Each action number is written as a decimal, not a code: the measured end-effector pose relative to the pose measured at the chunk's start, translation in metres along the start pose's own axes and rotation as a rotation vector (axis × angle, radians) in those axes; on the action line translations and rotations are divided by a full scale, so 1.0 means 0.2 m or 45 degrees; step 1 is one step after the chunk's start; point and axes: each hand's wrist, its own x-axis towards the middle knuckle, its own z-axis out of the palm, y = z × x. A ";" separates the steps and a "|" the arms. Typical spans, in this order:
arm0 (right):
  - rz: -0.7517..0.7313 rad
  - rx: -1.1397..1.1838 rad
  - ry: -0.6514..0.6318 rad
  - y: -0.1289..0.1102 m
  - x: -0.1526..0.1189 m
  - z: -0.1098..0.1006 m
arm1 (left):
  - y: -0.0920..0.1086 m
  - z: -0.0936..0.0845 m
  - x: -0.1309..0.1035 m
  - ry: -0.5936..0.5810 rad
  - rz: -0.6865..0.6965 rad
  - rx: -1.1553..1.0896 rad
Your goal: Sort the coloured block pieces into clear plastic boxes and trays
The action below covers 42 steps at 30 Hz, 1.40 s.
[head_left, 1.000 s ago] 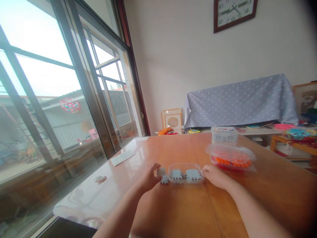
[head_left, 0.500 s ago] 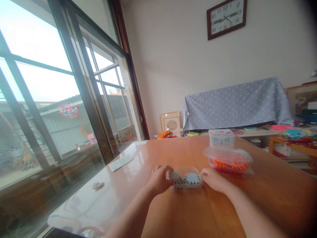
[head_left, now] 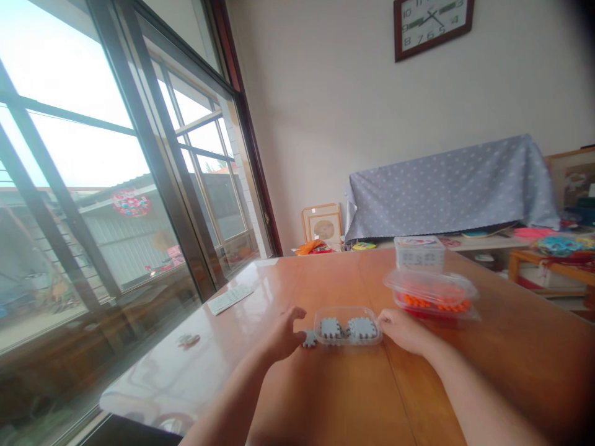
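A clear plastic container (head_left: 348, 342) sits on the table before me, holding two groups of light grey, notched foam-like puzzle pieces (head_left: 361, 328). My right hand (head_left: 403, 332) is closed at its right rim, fingertips pinching the edge. Left of the container, a small grey notched puzzle piece (head_left: 309, 338) is on the tabletop. Beside that piece is my left hand (head_left: 284, 334), thumb and fingers spread apart in a curve; the thumb tip is close to the piece, and I cannot tell whether it touches.
Behind my right hand stands a clear lidded box of orange pieces (head_left: 432, 300), with another clear box (head_left: 419, 253) farther back. A paper sheet (head_left: 230, 300) and a small blurry object (head_left: 188, 341) lie on the table's left side, near the window.
My left hand has moved left, off the container's left end, and its fingers have opened. The small grey piece now shows beside the container. My right hand stays at the rim.
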 end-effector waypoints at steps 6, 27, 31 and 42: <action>-0.014 0.009 -0.021 0.03 0.01 0.01 | 0.01 0.02 -0.06 -0.182 -0.022 0.171; 0.013 -0.051 0.011 -0.01 0.00 0.00 | 0.45 0.09 0.14 0.126 0.289 0.075; 0.011 -0.058 0.017 -0.02 0.00 0.00 | 0.60 0.18 0.18 -0.037 0.250 0.142; 0.007 -0.069 0.033 -0.03 -0.01 -0.02 | 0.61 0.26 0.18 -0.105 0.345 0.280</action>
